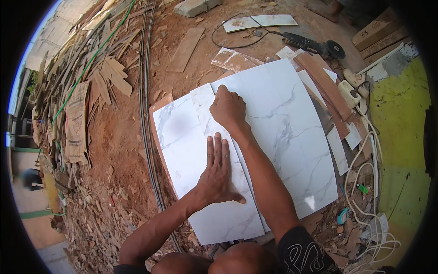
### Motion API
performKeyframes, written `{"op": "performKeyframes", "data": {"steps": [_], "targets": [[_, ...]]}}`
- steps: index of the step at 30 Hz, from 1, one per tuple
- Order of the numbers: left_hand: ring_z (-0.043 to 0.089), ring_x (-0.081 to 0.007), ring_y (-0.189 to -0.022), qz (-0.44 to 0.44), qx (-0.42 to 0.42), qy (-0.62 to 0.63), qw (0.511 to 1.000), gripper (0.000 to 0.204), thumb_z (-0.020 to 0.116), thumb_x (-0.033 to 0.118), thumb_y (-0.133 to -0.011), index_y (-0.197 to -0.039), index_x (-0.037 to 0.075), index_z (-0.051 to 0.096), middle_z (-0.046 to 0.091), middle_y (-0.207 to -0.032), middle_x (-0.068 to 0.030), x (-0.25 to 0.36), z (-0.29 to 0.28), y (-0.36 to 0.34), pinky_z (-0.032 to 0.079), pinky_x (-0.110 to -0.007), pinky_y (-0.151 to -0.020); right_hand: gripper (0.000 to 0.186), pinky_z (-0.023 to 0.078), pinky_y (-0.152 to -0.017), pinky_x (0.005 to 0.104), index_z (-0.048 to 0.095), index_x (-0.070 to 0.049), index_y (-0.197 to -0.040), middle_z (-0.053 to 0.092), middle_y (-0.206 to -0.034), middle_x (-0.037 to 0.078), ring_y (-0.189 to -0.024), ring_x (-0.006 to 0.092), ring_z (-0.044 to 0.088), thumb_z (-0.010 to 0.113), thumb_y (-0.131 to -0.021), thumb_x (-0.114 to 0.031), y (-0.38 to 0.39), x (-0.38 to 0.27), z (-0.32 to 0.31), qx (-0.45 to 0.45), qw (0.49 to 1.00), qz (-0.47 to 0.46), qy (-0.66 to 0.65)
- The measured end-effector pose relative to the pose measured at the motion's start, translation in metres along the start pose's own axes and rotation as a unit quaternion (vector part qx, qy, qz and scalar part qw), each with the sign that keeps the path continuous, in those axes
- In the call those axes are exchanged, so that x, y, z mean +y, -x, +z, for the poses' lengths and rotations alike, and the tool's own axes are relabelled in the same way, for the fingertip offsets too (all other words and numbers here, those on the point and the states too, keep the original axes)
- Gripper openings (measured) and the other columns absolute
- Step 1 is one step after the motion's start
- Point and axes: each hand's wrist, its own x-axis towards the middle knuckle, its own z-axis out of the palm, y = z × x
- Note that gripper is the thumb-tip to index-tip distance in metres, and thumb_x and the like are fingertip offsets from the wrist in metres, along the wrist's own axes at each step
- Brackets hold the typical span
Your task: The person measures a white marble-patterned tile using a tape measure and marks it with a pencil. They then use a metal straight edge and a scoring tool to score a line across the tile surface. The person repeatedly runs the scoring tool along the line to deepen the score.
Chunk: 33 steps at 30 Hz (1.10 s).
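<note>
White marble-patterned tiles lie flat on the ground in front of my knees. My left hand [217, 176] rests flat on the left tile [175, 130], fingers stretched toward the far side and thumb out to the right. Farther off, my right hand [229, 108] is closed at the far end of the seam, against the larger right tile [287, 123]. Whatever its curled fingers hold, if anything, is hidden under the hand. A long straight edge runs between the two tiles, from beside my right hand toward my knees. The left tile has brownish smudges near its far edge.
An angle grinder [315, 45] with a black cord lies at the far right. Tile offcuts [335, 148], a socket strip [349, 93], white cables [353, 196] and a tape measure [342, 216] lie along the right. Steel bars [146, 91] and a wood scrap heap [91, 59] are left.
</note>
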Motion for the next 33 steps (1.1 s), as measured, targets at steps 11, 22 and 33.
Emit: {"op": "performKeyframes", "data": {"steps": [11, 22, 33], "targets": [[-0.02, -0.0669, -0.145, 0.007, -0.002, -0.002, 1.0, 0.178, 0.094, 0.074, -0.044, -0.15, -0.023, -0.011, -0.014, -0.156, -0.0507, 0.0, 0.005, -0.004, 0.002, -0.07, -0.122, 0.019, 0.052, -0.087, 0.0556, 0.06, -0.001, -0.103, 0.07, -0.099, 0.027, -0.097, 0.0457, 0.068, 0.058, -0.088, -0.012, -0.017, -0.004, -0.01, -0.005, 1.0, 0.001, -0.01], [-0.016, -0.0626, -0.149, -0.001, -0.036, -0.013, 0.999, 0.176, 0.092, 0.076, -0.042, -0.151, -0.023, -0.005, -0.007, -0.158, -0.0491, 0.002, -0.004, -0.006, -0.002, -0.065, -0.125, 0.027, 0.055, -0.084, 0.0543, 0.056, -0.001, -0.106, 0.071, -0.096, 0.025, -0.093, 0.0454, 0.07, 0.065, -0.083, -0.011, 0.058, -0.002, -0.022, -0.068, 0.997, 0.042, 0.009], [-0.017, -0.0643, -0.148, -0.001, -0.022, 0.006, 1.0, 0.177, 0.094, 0.074, -0.04, -0.15, -0.025, -0.003, -0.007, -0.157, -0.0507, 0.002, -0.006, -0.008, 0.001, -0.065, -0.125, 0.009, 0.051, -0.081, 0.0592, 0.054, -0.001, -0.093, 0.067, -0.085, 0.029, -0.085, 0.0485, 0.067, 0.057, -0.093, -0.009, 0.059, 0.003, -0.022, -0.058, 0.998, 0.034, -0.021]]}}
